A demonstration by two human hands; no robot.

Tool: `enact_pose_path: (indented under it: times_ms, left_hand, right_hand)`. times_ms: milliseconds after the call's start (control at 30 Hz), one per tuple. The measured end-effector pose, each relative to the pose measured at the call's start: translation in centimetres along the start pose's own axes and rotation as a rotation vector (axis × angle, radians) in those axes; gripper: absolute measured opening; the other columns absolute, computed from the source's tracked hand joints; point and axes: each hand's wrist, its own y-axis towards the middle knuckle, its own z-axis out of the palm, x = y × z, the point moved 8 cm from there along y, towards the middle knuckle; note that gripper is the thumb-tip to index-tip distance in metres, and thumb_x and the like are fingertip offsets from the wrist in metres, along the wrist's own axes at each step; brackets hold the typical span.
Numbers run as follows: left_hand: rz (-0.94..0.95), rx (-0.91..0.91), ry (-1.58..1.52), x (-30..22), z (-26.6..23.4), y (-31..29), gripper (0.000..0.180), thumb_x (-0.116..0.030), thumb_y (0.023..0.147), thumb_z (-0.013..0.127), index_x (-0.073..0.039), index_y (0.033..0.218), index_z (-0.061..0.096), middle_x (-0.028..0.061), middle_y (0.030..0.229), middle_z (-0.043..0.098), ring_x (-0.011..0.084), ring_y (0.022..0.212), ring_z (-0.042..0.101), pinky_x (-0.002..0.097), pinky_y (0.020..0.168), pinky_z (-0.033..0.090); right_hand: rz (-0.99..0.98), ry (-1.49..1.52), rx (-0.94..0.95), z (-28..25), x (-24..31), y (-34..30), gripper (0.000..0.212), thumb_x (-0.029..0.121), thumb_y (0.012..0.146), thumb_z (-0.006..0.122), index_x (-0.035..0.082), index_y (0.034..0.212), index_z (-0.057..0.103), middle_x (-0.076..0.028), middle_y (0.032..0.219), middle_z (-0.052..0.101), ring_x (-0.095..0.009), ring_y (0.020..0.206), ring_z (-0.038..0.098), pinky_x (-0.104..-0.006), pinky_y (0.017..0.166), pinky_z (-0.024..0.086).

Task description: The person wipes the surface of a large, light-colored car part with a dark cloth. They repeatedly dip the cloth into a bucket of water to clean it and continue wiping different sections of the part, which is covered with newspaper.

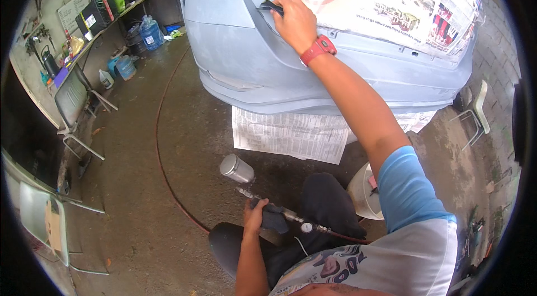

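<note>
Low over my knees, my left hand point(255, 215) is closed round the grip of a spray gun with a silver metal cup point(237, 169). A dark grey cloth point(275, 220) hangs beside that grip, and a round pressure gauge point(306, 228) sits on the hose end. My right hand point(295, 18), with a red watch on the wrist, reaches up to the grey bumper point(224, 52) of a car. It pinches a thin black folded piece point(272, 6) against the surface; whether cloth or abrasive sheet, I cannot tell.
Newspaper masking point(380, 10) covers the car above the bumper, and a newspaper sheet point(291, 134) hangs below it. A white bucket point(364, 195) stands by my right knee. The air hose point(160, 150) curves across the floor. Chairs point(42, 220) and a cluttered shelf line the left.
</note>
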Motion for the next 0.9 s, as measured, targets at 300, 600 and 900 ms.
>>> enact_pose_path:
  times_ms: [300,600,900]
  left_hand:
    - [0.048,0.023,-0.023,-0.3,0.0,-0.6,0.049,-0.011,0.089,0.079,0.004,0.128,0.053,0.0175,0.1,0.073,0.0283,0.089,0.077,0.0386,0.077,0.063]
    - [0.021,0.045,-0.086,0.2,-0.4,0.5,0.073,-0.01,0.087,0.08,0.006,0.147,0.04,0.0188,0.109,0.07,0.029,0.093,0.076,0.0392,0.079,0.063]
    - [-0.016,-0.079,0.07,1.6,-3.0,2.2,0.097,-0.011,0.087,0.08,0.007,0.163,0.023,0.0238,0.115,0.071,0.0302,0.096,0.076,0.0418,0.08,0.063]
  right_hand:
    - [-0.022,-0.195,-0.149,1.7,0.5,5.7,0.027,0.022,0.091,0.074,0.018,0.118,0.077,-0.005,0.103,0.07,-0.034,0.08,0.072,-0.0481,0.069,0.058]
    - [-0.197,-0.375,0.201,6.5,0.3,0.4,0.061,0.006,0.095,0.054,-0.007,0.155,0.045,-0.019,0.105,0.067,-0.036,0.073,0.072,-0.0503,0.061,0.058]
    - [-0.145,-0.391,0.313,7.0,1.0,0.2,0.062,0.005,0.096,0.052,-0.009,0.156,0.042,-0.025,0.11,0.07,-0.037,0.077,0.075,-0.0494,0.065,0.06]
